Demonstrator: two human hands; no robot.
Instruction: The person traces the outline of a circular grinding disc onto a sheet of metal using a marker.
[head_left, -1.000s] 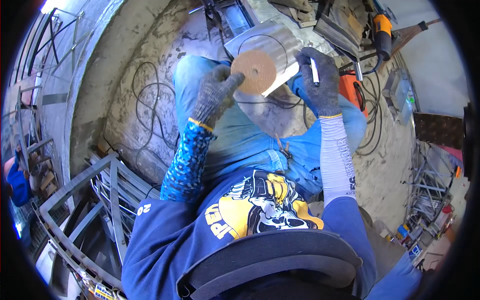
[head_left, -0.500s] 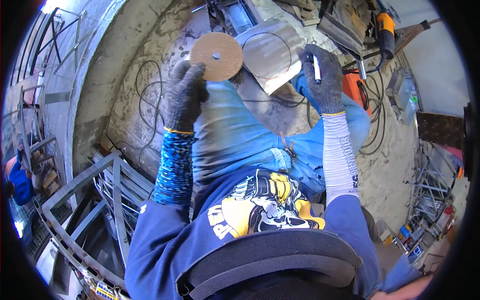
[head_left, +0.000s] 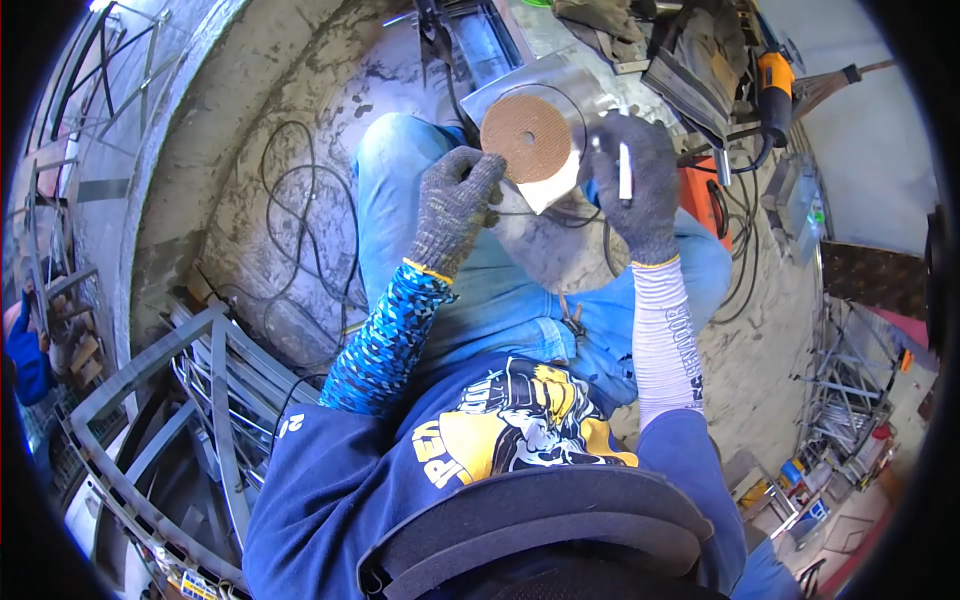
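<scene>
My left hand, in a dark grey knit glove, pinches the edge of a round brown abrasive disc with a small centre hole. The disc is over a shiny metal sheet, hiding much of the circle drawn on it. Whether the disc touches the sheet I cannot tell. My right hand, gloved the same way, is closed around a white marker at the sheet's right edge. The sheet's near corner shines bright white below the disc.
An orange and black angle grinder lies at the upper right, near an orange-red case. Black cable loops over the floor at left. Welded metal frames stand at lower left. A person in blue is at the far left.
My left hand has carried the disc rightward from beside the sheet to over the drawn circle. My right hand keeps the marker and has shifted slightly down.
</scene>
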